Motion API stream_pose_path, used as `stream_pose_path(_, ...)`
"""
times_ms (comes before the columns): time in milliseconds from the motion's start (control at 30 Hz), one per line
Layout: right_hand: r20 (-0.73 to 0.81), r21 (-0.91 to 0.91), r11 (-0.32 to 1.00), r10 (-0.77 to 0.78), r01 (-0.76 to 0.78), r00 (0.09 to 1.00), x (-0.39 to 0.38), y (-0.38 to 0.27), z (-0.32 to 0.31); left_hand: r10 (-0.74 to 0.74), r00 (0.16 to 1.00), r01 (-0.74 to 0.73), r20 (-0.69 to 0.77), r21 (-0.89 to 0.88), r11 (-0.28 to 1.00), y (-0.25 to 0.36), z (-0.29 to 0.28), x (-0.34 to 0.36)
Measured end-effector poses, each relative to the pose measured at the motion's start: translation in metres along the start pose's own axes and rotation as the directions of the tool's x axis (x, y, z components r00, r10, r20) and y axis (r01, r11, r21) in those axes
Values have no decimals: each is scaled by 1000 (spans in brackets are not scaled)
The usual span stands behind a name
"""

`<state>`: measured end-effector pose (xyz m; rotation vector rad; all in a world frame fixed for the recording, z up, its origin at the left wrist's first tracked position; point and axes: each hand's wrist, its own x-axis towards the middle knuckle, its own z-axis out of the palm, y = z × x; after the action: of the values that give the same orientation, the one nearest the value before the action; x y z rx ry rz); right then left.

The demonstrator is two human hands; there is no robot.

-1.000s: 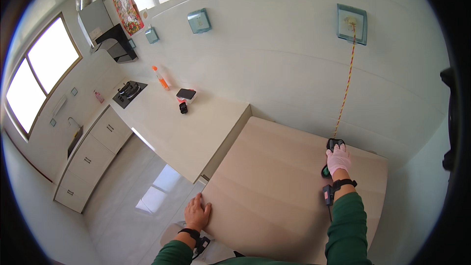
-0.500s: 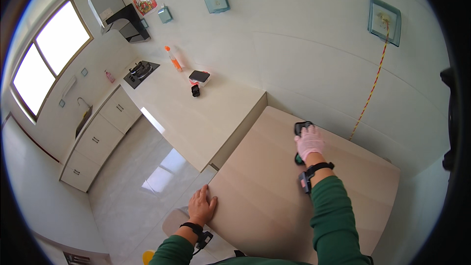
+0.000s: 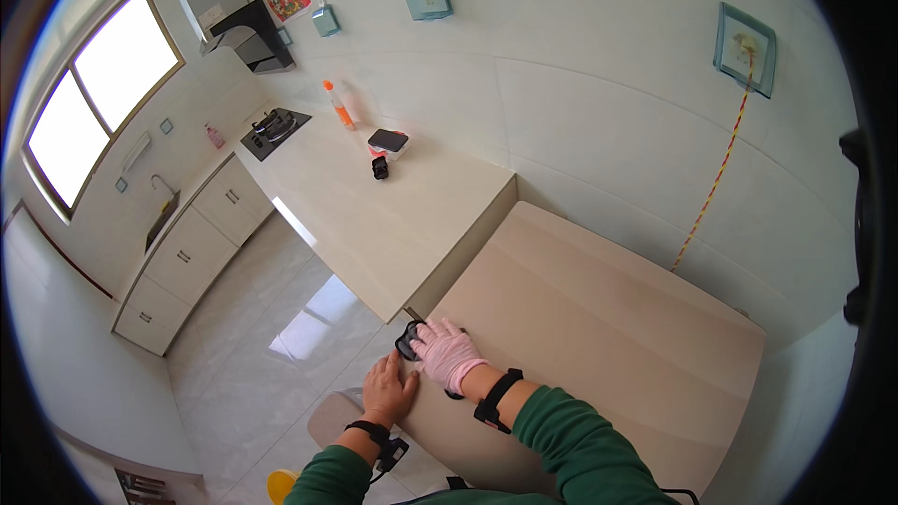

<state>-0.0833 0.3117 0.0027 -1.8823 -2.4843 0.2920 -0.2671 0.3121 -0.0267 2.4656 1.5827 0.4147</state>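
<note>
A pink glove covers my right hand, whose fingers are wrapped over a black hand-held tool with a rounded end. That tool lies against the left edge of the beige table; most of it is hidden under my palm, so I cannot tell its exact kind. Bare and with fingers stretched out, my left hand rests on the same edge just below the glove. The two hands are close together.
Beyond the table stands a pale counter with an orange-capped bottle, a black-topped small box, a small black object and a gas hob. A stool is at the left. A red-yellow cord hangs down the wall.
My right hand has swept the black tool from the table's far side by the wall toward me and left, to the left edge. My left hand has stayed put.
</note>
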Motion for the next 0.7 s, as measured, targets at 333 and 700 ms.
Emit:
stream_pose_path(333,-111,61,853,521,-518,846,-2,130,-7,6,1000,-6,21,-25,1000,-1,-4,0)
stream_pose_path(700,-244,195,349,923,-917,299,-256,268,-6,-24,999,26,32,-57,998,-2,0,0)
